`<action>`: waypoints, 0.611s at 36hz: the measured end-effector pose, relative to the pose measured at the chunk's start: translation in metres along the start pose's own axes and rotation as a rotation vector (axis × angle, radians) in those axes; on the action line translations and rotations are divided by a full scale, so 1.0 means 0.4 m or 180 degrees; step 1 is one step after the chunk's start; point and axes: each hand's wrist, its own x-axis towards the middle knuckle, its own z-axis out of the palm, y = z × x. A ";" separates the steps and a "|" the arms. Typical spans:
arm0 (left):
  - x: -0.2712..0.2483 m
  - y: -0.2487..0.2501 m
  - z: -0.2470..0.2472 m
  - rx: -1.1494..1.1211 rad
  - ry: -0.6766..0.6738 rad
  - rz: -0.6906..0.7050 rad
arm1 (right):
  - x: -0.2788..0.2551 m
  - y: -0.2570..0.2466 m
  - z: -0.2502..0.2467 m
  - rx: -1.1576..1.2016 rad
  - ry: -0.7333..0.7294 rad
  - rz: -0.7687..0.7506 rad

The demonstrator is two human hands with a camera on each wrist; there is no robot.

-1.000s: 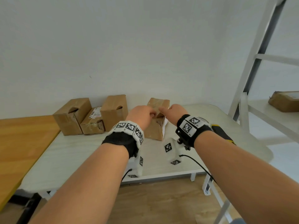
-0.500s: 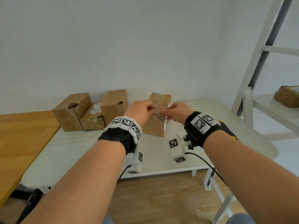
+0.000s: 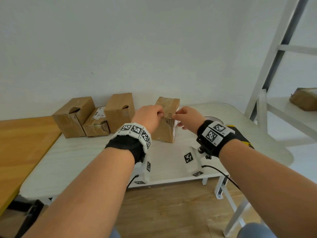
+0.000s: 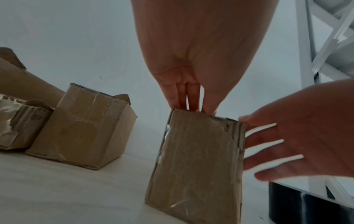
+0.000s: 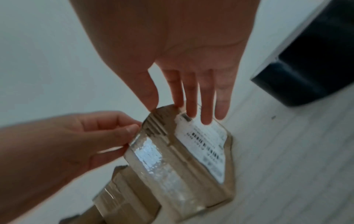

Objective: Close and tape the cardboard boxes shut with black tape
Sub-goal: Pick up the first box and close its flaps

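Both hands are up on the upright cardboard box [image 3: 167,121], which stands on the pale bench [image 3: 72,157] a little right of centre, well apart from the three other boxes [image 3: 96,115] bunched at the far left against the wall. The left hand [image 3: 151,117] is pinching the near top edge, fingers curled tight on the cardboard. The right hand [image 3: 187,118] meets it at the right corner: thumb and forefinger seem to nip the edge while the other fingers [image 5: 205,109] lie straight down the labelled side. No black strip shows between them, so this looks like pressing the top shut and squaring it.

To do it well, I'd say: keep the flap flush, hold the seam with one hand only, and free the other for the black tape roll [image 4: 306,203], which sits on the bench just to the right. The box is tall and narrow with torn corners, so downward pressure beats sideways pushing, or it tips.

Around them: a plain white wall, an orange wooden tabletop [image 3: 20,145] butted against the left side, a white metal shelf frame [image 3: 267,73] on the right carrying another parcel [image 3: 303,98], wood flooring below.
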 end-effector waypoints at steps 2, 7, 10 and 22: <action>0.002 -0.001 -0.001 -0.0031 -0.0034 0.0006 | -0.010 0.007 -0.006 -0.0336 0.0344 -0.0352; 0.004 -0.003 -0.001 -0.0013 0.0001 0.0034 | -0.020 0.001 -0.012 -0.1134 0.0446 -0.1109; 0.003 -0.003 0.003 0.0011 0.0054 0.0065 | -0.020 0.005 0.001 -0.1361 0.0343 -0.1216; 0.007 -0.011 0.011 -0.0009 0.0113 0.0080 | 0.001 0.006 0.018 -0.0938 0.0521 -0.1206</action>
